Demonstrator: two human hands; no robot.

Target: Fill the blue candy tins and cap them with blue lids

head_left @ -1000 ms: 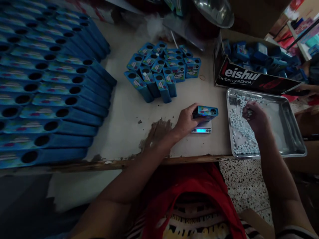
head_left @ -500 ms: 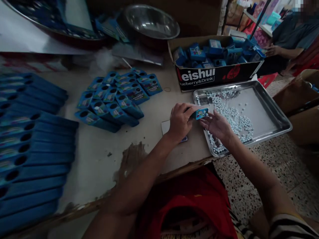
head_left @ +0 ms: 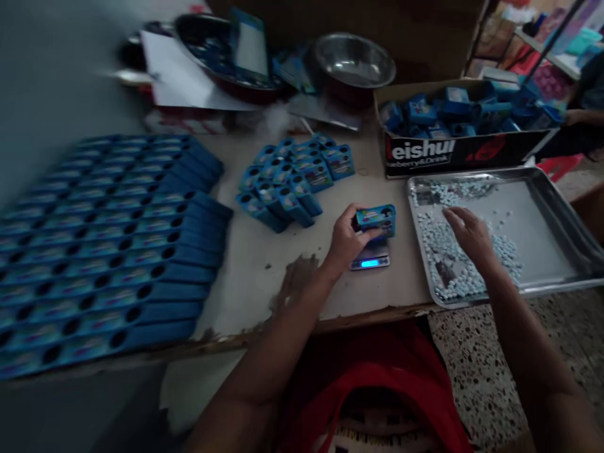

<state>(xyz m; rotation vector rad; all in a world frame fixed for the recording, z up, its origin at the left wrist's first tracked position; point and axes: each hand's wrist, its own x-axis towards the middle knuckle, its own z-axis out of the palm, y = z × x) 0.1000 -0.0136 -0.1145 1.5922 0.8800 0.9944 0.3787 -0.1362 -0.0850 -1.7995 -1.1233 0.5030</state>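
My left hand [head_left: 348,239] grips a small blue candy box [head_left: 376,218] and holds it on a little scale [head_left: 370,258] whose display glows blue. My right hand [head_left: 467,234] rests over the metal tray [head_left: 542,220] with its fingers spread flat on the pale blue round candies [head_left: 443,251]. A loose group of several upright blue boxes [head_left: 292,179] with round holes on top stands just behind the scale.
Long rows of blue boxes [head_left: 108,239] cover the left of the table. A cardboard carton [head_left: 448,151] full of blue boxes stands at the back right, with a steel bowl [head_left: 353,60] behind. Another person's arm [head_left: 580,116] shows at far right. The table edge [head_left: 330,318] runs near me.
My left hand has set the blue box back down on the scale. My right hand has left the box and gone to the candies in the tray. The camera swung left.
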